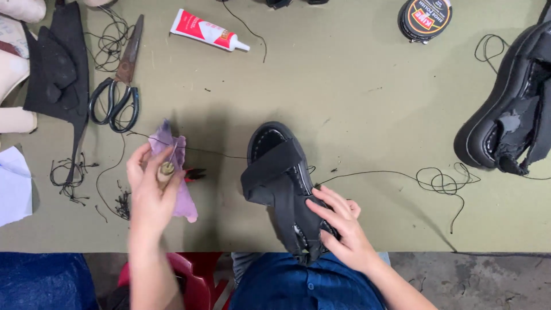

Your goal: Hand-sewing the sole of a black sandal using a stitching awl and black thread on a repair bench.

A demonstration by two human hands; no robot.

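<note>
A black sandal (pixel 285 189) is lying lengthwise at the near edge of the bench (pixel 356 103), its heel end hanging over the lap, and it is pinned there by the right hand (pixel 338 227), whose fingers (pixel 324 208) are spread flat and unclenched over the rear strap rather than wrapped round it. The left hand (pixel 150 192) is raised just beside a crumpled purple cloth (pixel 175 172), and its fingers are curled round a small wooden-handled tool (pixel 166 170); whether the cloth is gripped as well cannot be told. For the sewing apparently in hand, the sandal is best kept pressed firmly down so that it cannot rock, with the flat fingers held clear of where the tool's point would come through, and the black thread (pixel 413 175) trailing off to the right is best kept free of tangles. The bench is covered in dull olive material, strewn with thread scraps; scissors (pixel 117 86), a glue tube (pixel 208 30), a round polish tin (pixel 425 17), black cut pieces (pixel 57 63) and a second sandal (pixel 508 109) are lying well apart from the work. A red stool (pixel 192 275) and a grey concrete floor (pixel 476 281) are visible below.
</note>
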